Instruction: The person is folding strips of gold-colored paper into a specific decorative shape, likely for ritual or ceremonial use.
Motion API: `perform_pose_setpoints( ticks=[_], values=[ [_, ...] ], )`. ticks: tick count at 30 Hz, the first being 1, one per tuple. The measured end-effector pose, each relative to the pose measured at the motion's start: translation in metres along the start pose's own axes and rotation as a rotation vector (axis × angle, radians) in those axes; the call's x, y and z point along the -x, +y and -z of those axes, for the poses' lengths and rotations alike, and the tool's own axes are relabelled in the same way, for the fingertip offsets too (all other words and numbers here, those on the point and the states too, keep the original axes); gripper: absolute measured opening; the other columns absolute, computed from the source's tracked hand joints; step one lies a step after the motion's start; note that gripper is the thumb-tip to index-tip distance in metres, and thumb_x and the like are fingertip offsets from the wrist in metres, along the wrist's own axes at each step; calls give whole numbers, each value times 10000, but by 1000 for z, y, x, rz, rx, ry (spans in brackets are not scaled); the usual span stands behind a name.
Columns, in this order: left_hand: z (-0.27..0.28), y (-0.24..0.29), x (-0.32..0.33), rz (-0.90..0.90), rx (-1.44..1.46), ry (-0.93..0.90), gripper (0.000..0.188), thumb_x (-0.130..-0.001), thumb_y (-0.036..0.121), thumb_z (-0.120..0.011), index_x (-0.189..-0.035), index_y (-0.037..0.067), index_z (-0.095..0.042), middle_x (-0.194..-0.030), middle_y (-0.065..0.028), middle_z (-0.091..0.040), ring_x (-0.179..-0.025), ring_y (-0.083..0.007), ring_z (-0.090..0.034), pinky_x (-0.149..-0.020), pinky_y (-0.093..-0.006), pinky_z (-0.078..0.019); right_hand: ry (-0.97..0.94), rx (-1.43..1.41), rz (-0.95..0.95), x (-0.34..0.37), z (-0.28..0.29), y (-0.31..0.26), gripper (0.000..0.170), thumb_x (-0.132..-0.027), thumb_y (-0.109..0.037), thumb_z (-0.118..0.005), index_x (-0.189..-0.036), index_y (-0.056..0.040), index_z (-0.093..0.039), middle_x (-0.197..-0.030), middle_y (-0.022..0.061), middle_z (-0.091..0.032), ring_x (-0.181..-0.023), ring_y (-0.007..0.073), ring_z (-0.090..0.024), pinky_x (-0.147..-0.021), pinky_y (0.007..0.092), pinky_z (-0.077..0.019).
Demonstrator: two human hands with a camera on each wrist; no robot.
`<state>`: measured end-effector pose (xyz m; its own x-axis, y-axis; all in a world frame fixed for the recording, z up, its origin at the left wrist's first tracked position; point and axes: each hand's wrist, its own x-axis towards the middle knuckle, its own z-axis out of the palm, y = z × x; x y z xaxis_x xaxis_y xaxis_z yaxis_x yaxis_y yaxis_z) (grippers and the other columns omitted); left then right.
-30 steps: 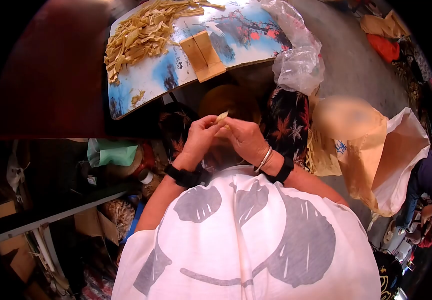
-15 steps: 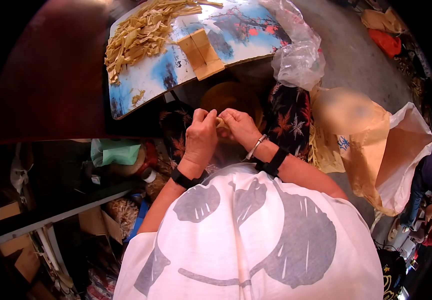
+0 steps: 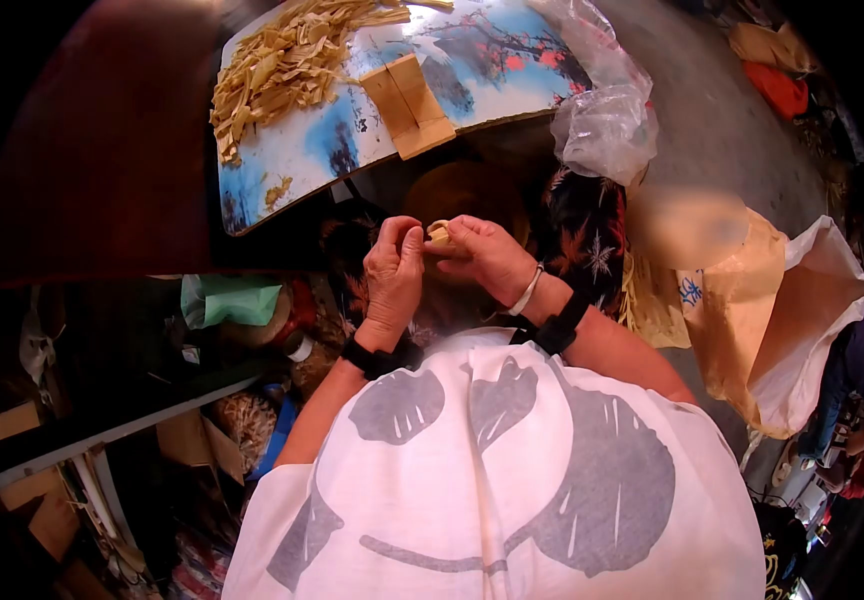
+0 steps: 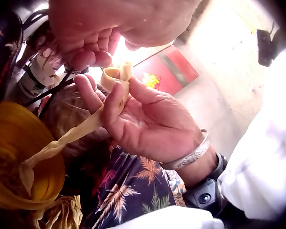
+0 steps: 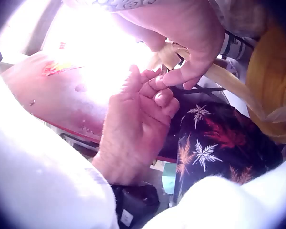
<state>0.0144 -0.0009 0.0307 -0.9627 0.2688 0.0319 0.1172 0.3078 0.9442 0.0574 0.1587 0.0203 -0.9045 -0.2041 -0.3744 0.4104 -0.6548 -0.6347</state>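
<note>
A pale, flat strip is bent into a small loop [image 3: 439, 233] at the fingertips of the right hand [image 3: 500, 262]. In the left wrist view the right hand [image 4: 155, 126], with a silver bracelet, pinches the loop [image 4: 109, 79] between thumb and fingers; the strip's long tail [image 4: 69, 136] hangs into a yellow container [image 4: 50, 174]. The left hand [image 3: 392, 280] is just beside the loop, its fingers loosely bent with nothing visible in them. In the right wrist view the left hand [image 5: 138, 124] has its fingertips close to the right hand's [image 5: 190, 36] fingers.
A painted board [image 3: 302, 165] ahead bears a pile of pale strips [image 3: 282, 70] and a folded tan piece [image 3: 407, 105]. Clear plastic [image 3: 607, 125] hangs at its right edge. A large paper sack [image 3: 737, 310] stands at the right, a green bag [image 3: 232, 302] at the left.
Both hands were together at the strip; the left hand has come slightly apart from it, while the right hand has turned and keeps hold, with the loop now showing.
</note>
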Motion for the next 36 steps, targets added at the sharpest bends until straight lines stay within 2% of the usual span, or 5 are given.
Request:
perform_pose_setpoints(
  ticks=[8,12,15,21,36],
  values=[
    [11,16,-14,-124,-90,-6,27,-904,37,-643,-913,14,-631,-769,-59,-658,-674,-129,-610,-636,-243,-491,221,820,168,12,-20,-23,176,-983,-213,-568,-976,-41,-606,-743,71,-657,-671,181,-673,-615,279,-540],
    [24,4,-26,222,292,-79,41,-923,69,-640,-951,39,-640,-831,-20,-666,-688,-117,-595,-648,-234,-492,246,1344,761,14,-10,-6,76,-932,-109,-612,-909,-38,-598,-677,111,-620,-577,263,-633,-531,339,-482],
    [11,4,-21,406,910,-113,99,-948,123,-636,-1007,46,-616,-906,-39,-644,-776,-122,-619,-742,-267,-531,320,1286,734,13,-12,-2,63,-926,-109,-617,-920,-47,-609,-716,115,-627,-616,277,-638,-563,354,-490],
    [-2,3,-13,275,638,-223,177,-950,116,-626,-1099,19,-638,-999,-28,-657,-913,-112,-621,-867,-257,-492,335,1341,691,11,-13,-6,177,-904,-205,-649,-954,-43,-596,-862,160,-646,-774,357,-645,-650,417,-515],
    [1,-16,6,352,519,-334,151,-986,155,-542,-967,49,-648,-735,32,-583,-624,-48,-526,-557,-191,-430,39,726,263,-13,-7,-21,156,-889,-153,-713,-952,-55,-610,-818,-16,-616,-711,51,-562,-649,210,-477]
  ],
)
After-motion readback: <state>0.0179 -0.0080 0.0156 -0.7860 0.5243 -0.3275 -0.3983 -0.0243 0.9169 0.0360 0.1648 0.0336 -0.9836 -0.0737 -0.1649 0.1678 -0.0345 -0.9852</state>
